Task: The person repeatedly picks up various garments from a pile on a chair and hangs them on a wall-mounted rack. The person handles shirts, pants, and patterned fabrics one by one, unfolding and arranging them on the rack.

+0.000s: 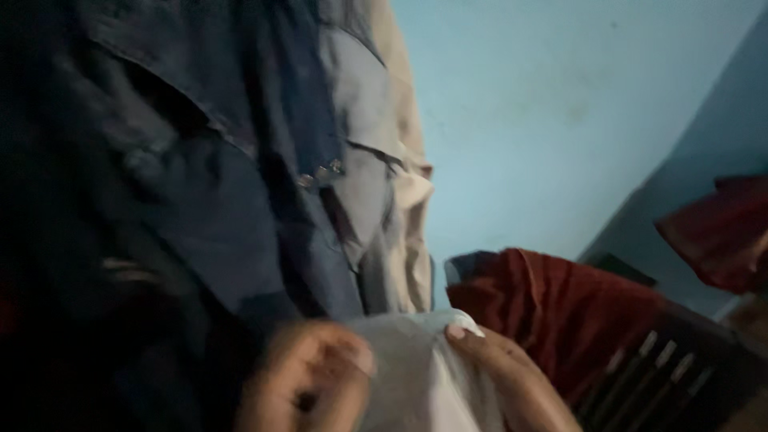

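Note:
Both of my hands grip a pale grey-white cloth (416, 368) at the bottom middle of the view. My left hand (308, 376) is curled on its left edge, fingers closed around the fabric. My right hand (504, 376) pinches its upper right edge with the thumb on top. Directly above the cloth hang dark blue garments (200, 160) and a beige garment (392, 200). The picture is blurred and dim.
A rust-red cloth (560, 304) is draped over a dark slatted piece of furniture (672, 368) at the lower right. Another red cloth (720, 232) hangs at the right edge. A light blue wall (544, 120) fills the background.

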